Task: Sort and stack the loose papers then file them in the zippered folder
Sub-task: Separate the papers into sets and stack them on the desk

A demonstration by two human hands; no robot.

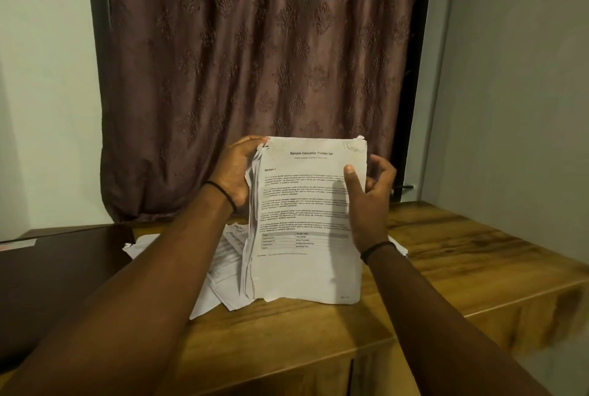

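A thick stack of printed white papers [306, 220] stands upright on its bottom edge on the wooden table [446, 268]. Its front sheet is headed "Sample Education Transcript". My left hand [234, 172] grips the stack's upper left edge, fingers curled over the top corner. My right hand [369, 191] holds the right edge, thumb on the front sheet and fingers behind. More loose papers [223, 268] lie scattered flat on the table behind and to the left of the stack. The zippered folder cannot be identified with certainty.
A dark flat surface [57, 284], possibly a folder or a cabinet top, lies at the left beside the table. A patterned brown curtain [255, 60] hangs behind. Pale walls stand at both sides. The table's front edge runs across the lower right.
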